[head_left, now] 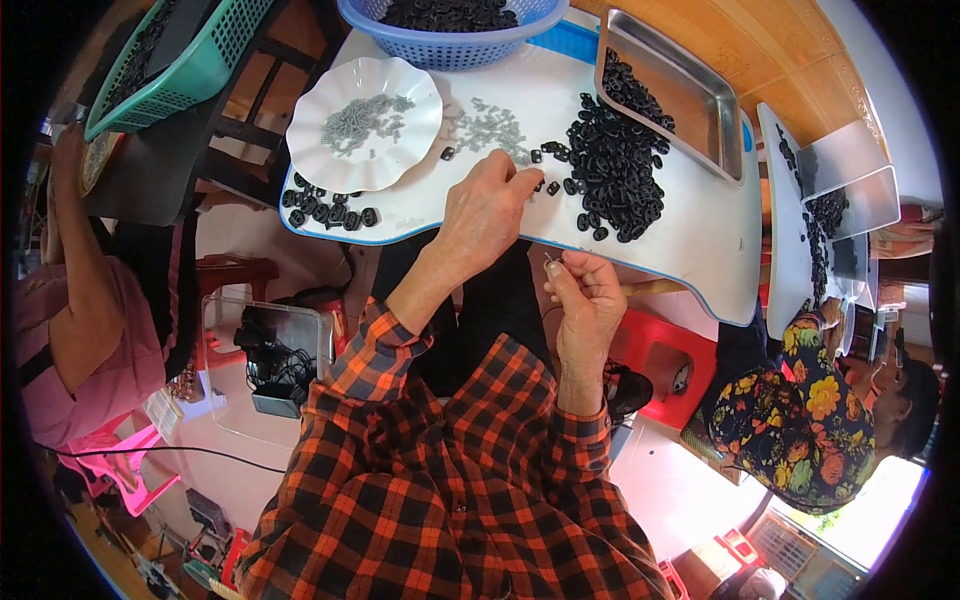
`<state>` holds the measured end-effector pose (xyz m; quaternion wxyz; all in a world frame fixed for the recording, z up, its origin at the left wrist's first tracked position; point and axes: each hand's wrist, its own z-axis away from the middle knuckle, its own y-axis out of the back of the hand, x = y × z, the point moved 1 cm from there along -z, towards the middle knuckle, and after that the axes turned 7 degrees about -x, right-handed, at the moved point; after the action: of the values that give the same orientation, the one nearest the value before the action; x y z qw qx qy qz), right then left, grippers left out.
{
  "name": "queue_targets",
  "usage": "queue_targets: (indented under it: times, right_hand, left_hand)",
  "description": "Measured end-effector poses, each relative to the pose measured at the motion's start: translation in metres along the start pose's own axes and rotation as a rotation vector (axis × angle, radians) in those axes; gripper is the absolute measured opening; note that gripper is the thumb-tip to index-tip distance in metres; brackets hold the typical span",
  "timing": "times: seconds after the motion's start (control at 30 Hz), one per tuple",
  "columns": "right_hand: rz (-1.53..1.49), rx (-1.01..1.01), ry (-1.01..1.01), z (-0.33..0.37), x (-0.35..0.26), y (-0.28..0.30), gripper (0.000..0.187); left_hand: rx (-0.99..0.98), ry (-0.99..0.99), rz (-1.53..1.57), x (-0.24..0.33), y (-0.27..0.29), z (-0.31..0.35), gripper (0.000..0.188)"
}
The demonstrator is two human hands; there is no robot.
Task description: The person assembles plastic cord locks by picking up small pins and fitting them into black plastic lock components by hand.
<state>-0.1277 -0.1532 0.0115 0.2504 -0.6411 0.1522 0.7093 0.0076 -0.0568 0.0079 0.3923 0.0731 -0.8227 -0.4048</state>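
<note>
My left hand (485, 215) is over the near edge of the white table, its fingers bent down and pressed together beside a few loose black oval pieces (553, 188). Its fingertips are partly hidden, so what they hold cannot be told. Just off the table edge, my right hand (588, 290) pinches a small thin piece (551, 259) between thumb and forefinger. Small grey pieces (488, 128) lie scattered beyond my left hand, and more grey pieces (365, 122) sit in a white scalloped plate (420, 95). A large heap of black oval pieces (615, 165) spreads to the right.
A metal tray (720, 110) stands at the back right, a blue basket (450, 45) of black pieces at the back. More black pieces (325, 208) lie by the plate. A red stool (665, 365) is below the table. Another person (800, 420) sits right; another's arm (85, 270) shows left.
</note>
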Motion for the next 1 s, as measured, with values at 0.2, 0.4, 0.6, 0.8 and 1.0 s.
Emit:
queue_targets:
  times: [0.2, 0.4, 0.6, 0.8, 1.0]
  right_hand:
    - [-0.003, 0.005, -0.011, 0.000, -0.001, 0.002, 0.013]
    - [0.000, 0.006, -0.008, -0.001, -0.001, 0.004, 0.013]
    - [-0.004, 0.005, -0.004, -0.001, -0.002, 0.003, 0.014]
    - [-0.010, 0.014, 0.004, 0.000, -0.001, 0.005, 0.014]
    - [-0.017, 0.031, 0.012, 0.000, -0.002, 0.008, 0.013]
  left_hand:
    - [-0.084, 0.008, -0.113, -0.007, -0.002, -0.005, 0.018]
    - [-0.027, 0.060, -0.047, -0.007, -0.002, -0.006, 0.012]
    - [-0.010, -0.018, -0.015, 0.002, -0.010, -0.014, 0.012]
    - [-0.104, -0.043, -0.080, 0.017, -0.025, -0.029, 0.018]
    - [-0.191, 0.000, -0.111, 0.020, -0.032, -0.037, 0.022]
